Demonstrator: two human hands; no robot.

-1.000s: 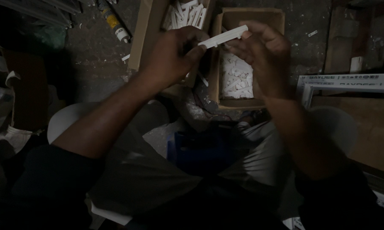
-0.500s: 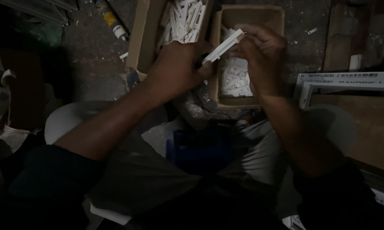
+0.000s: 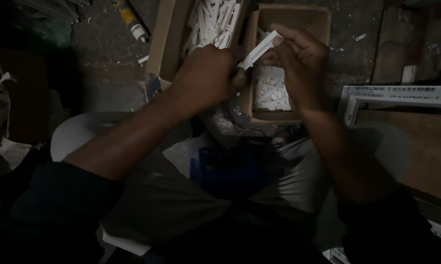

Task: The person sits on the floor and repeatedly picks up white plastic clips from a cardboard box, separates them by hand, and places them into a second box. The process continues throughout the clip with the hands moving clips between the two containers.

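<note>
Hands came first in what I saw from the head camera. My left hand (image 3: 208, 73) and my right hand (image 3: 301, 66) were both closed on one white plastic strip (image 3: 258, 50). The left hand pinched its lower end, and the right hand's fingers (image 3: 284, 41) wrapped its upper end, so the strip sat tilted between them.

I used the small cardboard box (image 3: 323, 29) as my landmark. The strip was held just above the small cardboard box, over its left side. Inside that box lay a pile of small white pieces (image 3: 271, 93) (too jumbled for me to tell one from another). Just left of the box stood a bigger open box (image 3: 164, 44), touching it or nearly so, and it was full of longer white strips (image 3: 213, 22). Further left of the box, on the dark floor, lay a tube with a yellow label (image 3: 130, 17). To the right of the box I saw a white frame (image 3: 396, 95) lying by a brown board (image 3: 416, 142). Below the box were my knees, with something blue (image 3: 225, 168) between them that I could not make out.
</note>
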